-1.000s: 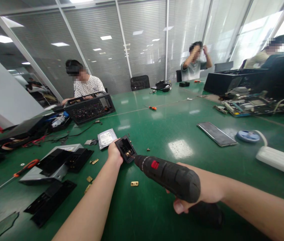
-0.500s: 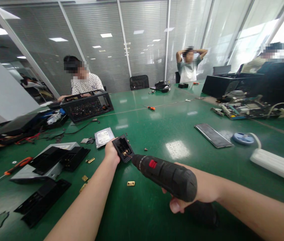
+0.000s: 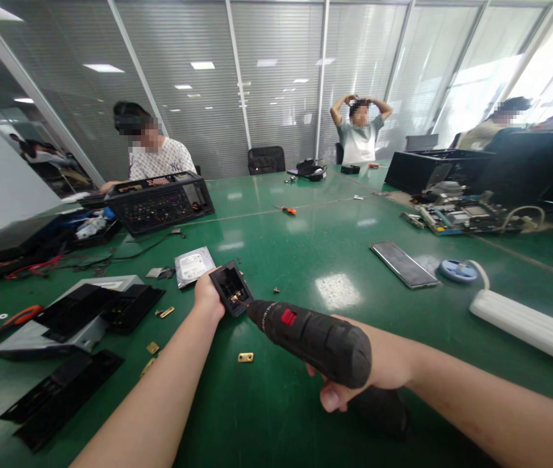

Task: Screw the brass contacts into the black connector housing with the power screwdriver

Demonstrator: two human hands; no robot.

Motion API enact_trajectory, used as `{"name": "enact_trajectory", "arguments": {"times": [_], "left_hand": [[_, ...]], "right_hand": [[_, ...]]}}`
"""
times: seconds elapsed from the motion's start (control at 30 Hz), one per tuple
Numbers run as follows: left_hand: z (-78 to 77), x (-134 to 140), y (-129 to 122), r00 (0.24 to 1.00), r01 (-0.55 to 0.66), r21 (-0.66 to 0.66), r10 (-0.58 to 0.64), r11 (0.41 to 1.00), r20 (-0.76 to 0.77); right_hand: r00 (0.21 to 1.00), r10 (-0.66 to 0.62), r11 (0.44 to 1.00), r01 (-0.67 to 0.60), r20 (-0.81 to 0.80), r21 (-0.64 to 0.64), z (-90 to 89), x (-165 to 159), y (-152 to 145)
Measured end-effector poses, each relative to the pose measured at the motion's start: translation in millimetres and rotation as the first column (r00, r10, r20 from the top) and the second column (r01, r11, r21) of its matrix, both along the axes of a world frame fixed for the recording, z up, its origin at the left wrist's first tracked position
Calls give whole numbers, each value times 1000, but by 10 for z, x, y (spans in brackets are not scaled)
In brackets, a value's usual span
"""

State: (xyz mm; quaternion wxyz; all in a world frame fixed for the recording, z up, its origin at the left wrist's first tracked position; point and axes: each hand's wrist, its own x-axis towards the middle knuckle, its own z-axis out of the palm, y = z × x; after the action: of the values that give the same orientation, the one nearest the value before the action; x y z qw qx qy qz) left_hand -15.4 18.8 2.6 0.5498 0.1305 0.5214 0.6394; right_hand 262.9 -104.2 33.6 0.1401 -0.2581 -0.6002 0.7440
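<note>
My left hand (image 3: 208,298) is closed around the left side of a small black plastic box (image 3: 222,279), whose hollow side faces me. Brass-coloured pieces show inside it. In my right hand (image 3: 337,390) is a black cordless drill (image 3: 313,338) with a red switch, gripped by its handle. The drill's tip points left at the box's lower right edge; whether the bit touches a screw inside is too small to tell. Below the box lies a brass plate (image 3: 246,357) with two holes. A small screw (image 3: 276,290) rests to the box's right, and a hard drive (image 3: 193,266) sits just behind my left hand.
At left lie a silver metal case with black plastic parts (image 3: 105,312), an orange-handled screwdriver (image 3: 13,323) and a black panel (image 3: 62,398). A phone (image 3: 403,264), a white power strip (image 3: 530,331) and a circuit board (image 3: 466,214) occupy the right. Several people are around the table.
The whole view has shifted slightly, so most things sit a little further left. Both hands keep their hold on the box and the drill, with the drill tip still at the box.
</note>
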Motion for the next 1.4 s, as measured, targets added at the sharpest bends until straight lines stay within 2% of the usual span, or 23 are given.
{"name": "enact_trajectory", "arguments": {"times": [0.2,0.33,0.5,0.63,0.77,1.4], "left_hand": [[15,9,-4,1000,-10,-4,10,1000,0],[40,18,-25,1000,-11,-12,11,1000,-8],[0,-14,-13,1000,7,-11,-7,1000,-21],[-21,-21,-13,1000,12,2,-12,1000,-11],[-6,-1,-30,1000,1,0,-1,1000,-6],[-7,6,-15,1000,-9,4,9,1000,-11]], "right_hand": [[999,39,998,-41,31,45,35,2,7],[999,39,999,-39,14,23,-16,6,22],[1000,15,1000,-15,-27,-4,-82,-4,14],[1000,-2,999,2,-17,-43,-27,-17,-21],[1000,-1,1000,1,19,-29,24,-16,-41],[999,10,1000,-10,-32,11,-4,-15,-35]]}}
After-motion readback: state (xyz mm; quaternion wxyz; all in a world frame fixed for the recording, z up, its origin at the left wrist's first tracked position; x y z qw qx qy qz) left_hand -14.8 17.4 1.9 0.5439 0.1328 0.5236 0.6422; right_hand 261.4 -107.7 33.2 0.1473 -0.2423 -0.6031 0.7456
